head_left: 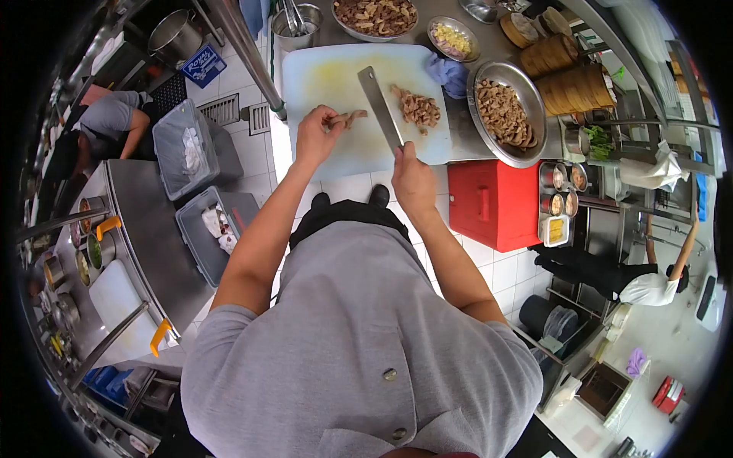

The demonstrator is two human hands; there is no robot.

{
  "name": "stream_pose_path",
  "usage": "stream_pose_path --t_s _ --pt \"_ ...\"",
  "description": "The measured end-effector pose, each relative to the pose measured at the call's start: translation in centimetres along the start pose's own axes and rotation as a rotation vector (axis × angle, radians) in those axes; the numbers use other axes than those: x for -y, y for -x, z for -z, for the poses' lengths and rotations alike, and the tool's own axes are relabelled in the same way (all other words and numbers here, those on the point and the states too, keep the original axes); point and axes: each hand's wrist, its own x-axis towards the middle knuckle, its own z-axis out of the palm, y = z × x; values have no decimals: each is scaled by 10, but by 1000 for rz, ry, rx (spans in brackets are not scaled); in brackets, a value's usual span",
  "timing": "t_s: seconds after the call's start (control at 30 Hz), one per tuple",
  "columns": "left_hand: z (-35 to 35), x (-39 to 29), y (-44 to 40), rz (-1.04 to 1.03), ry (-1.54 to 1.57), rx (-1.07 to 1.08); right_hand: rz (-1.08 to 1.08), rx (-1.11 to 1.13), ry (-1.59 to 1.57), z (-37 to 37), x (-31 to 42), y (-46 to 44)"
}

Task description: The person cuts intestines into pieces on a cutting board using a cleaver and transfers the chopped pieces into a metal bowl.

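Observation:
My right hand [413,179] is wrapped round the handle of a cleaver [380,107], whose broad blade points away from me over the white cutting board [321,76]. On the board's left side, my left hand [317,137] pinches a strip of cooked meat [350,118] with its fingertips. Right of the blade lies a small pile of chopped meat [418,108]. A large steel bowl [476,145] heaped with cut meat stands beyond the board's right edge. Between the bowl and the board sits a crumpled blue cloth [448,74].
Behind the board are another bowl of meat [374,17], a bowl of chopped yellow pieces [453,38] and a steel pot with utensils [298,29]. Bamboo steamers [574,88] stand at right. A red box [492,206] is below. Two other people work at left and right.

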Motion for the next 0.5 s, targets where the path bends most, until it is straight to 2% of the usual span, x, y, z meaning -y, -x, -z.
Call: stream_pose_path --t_s 0.07,0.17,0.37,0.5 --pt "5 -11 0 84 -6 -13 -18 82 76 -20 -3 -3" --pt "3 10 1 78 -41 -62 -5 91 151 -33 -18 -14" --pt "21 -7 4 125 47 -43 -11 33 39 -3 5 -8" --pt "21 -5 4 73 52 -51 -19 117 99 -14 6 -5"
